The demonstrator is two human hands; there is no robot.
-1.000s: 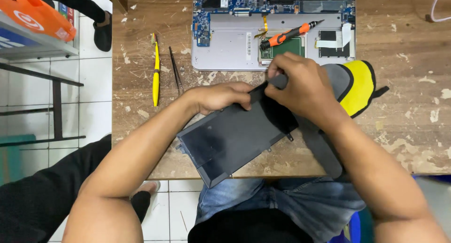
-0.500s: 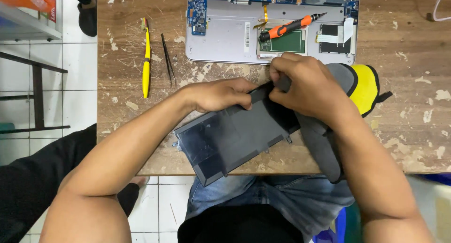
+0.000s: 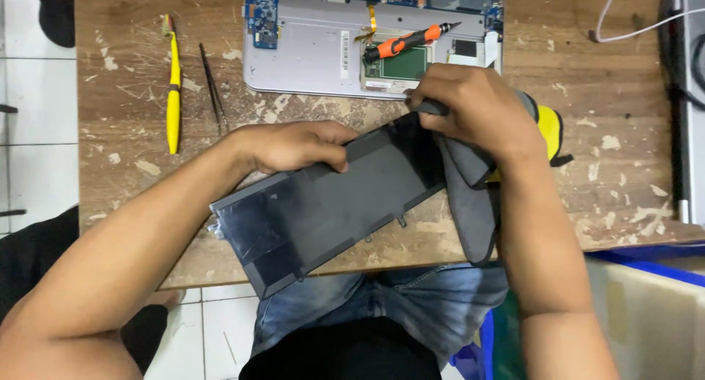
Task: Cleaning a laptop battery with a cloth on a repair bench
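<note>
A flat black laptop battery pack lies slanted over the near edge of the worn wooden table. My left hand grips its upper long edge. My right hand is closed on a grey cloth with a yellow part, pressing it against the battery's top right corner. Behind both hands lies an opened silver laptop base with blue circuit boards showing. An orange and black screwdriver rests on it.
A yellow pry tool and thin black tweezers lie at the table's left. A white cable and a grey device sit at the right edge. A blue-rimmed bin stands at lower right. White tiled floor shows at the left.
The view has shifted, so everything sits further left and lower in frame. My right hand with the cloth has moved slightly along the battery's top corner. My left hand keeps its grip.
</note>
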